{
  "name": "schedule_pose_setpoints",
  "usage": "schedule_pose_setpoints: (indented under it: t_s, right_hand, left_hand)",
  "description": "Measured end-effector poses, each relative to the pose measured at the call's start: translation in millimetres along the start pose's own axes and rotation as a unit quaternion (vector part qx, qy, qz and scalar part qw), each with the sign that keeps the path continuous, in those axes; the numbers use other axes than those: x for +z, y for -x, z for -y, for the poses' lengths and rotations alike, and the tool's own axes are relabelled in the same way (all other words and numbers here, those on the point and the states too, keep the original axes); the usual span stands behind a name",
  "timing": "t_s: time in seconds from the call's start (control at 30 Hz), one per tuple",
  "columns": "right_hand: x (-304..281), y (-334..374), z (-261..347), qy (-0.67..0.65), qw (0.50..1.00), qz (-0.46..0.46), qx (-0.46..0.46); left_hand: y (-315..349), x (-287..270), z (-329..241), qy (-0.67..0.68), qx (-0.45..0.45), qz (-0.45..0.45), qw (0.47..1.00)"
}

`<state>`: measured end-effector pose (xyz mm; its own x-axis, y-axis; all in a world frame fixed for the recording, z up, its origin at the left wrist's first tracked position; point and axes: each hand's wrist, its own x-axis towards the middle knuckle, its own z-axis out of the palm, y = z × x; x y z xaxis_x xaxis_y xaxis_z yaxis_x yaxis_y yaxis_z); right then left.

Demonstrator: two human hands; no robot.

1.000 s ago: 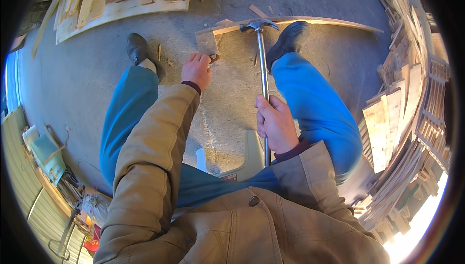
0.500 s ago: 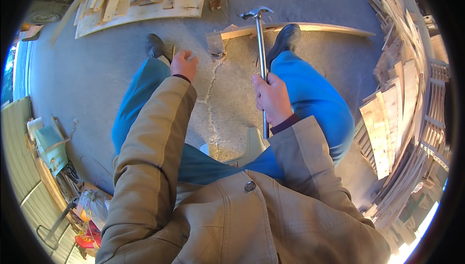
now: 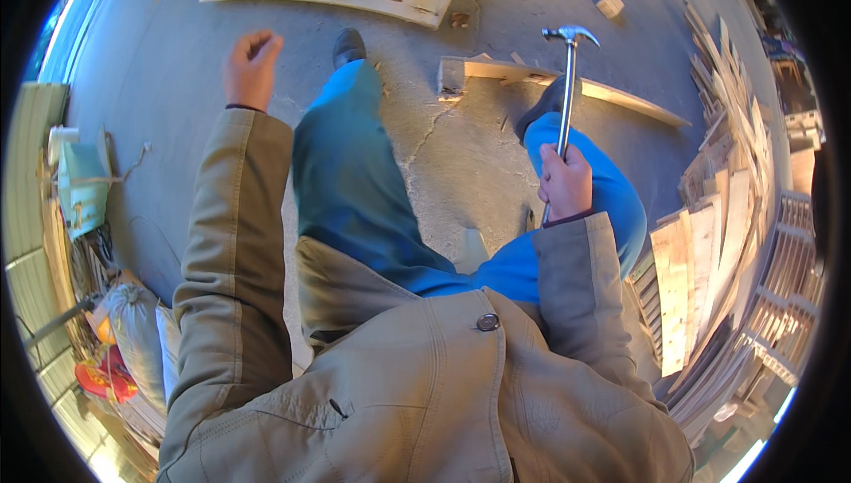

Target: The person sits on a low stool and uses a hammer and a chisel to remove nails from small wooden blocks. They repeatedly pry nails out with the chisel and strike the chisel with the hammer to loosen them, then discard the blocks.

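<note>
A shiny metal claw hammer (image 3: 569,84) stands nearly upright in my right hand (image 3: 566,183), which is wrapped round the handle above my right knee. Its head points away from me, over the floor. My left hand (image 3: 250,71) is raised out to the left, away from my left leg, with the fingers curled in. Whether anything small is inside those fingers is hidden. On the floor beyond my right foot lies a long thin wooden board (image 3: 620,100), with a short wood block (image 3: 451,81) at its left end.
Loose planks lie on a wooden panel (image 3: 355,6) at the far side. A small wood block (image 3: 611,4) rests on the concrete floor (image 3: 514,9). Stacked boards (image 3: 709,244) line the right side. Along the left wall are a pale green container (image 3: 82,183) and filled bags (image 3: 136,323).
My left hand has lifted and swung left, away from my left foot. My right hand still grips the hammer. The view has shifted, and my left leg has straightened inward.
</note>
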<state>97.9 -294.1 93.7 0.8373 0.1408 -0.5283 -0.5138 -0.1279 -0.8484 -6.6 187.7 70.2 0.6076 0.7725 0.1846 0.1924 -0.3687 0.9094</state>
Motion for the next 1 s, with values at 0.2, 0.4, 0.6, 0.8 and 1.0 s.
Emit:
schedule_pose_setpoints:
  t_s: [0.2, 0.4, 0.6, 0.8, 1.0]
  right_hand:
    - [10.2, -8.8, -26.1, 0.067, 0.996, 0.013, 0.055]
    - [27.9, -28.6, -44.1, 0.127, 0.983, 0.01, 0.133]
    - [43.5, -51.3, -53.4, 0.157, 0.971, -0.004, 0.179]
    - [44.9, -68.6, -57.5, 0.169, 0.963, -0.021, 0.208]
    - [46.6, -78.7, -64.4, 0.201, 0.959, -0.01, 0.198]
  left_hand:
    - [93.2, -28.3, 202.8, -0.177, -0.219, 0.05, 0.958]
    - [164.6, 14.8, 323.0, -0.309, -0.418, 0.195, 0.832]
    - [160.0, 53.2, 367.2, -0.375, -0.446, 0.25, 0.773]
    - [156.0, 71.3, 398.1, -0.403, -0.462, 0.261, 0.746]
    - [159.4, 76.8, 416.4, -0.416, -0.468, 0.258, 0.736]
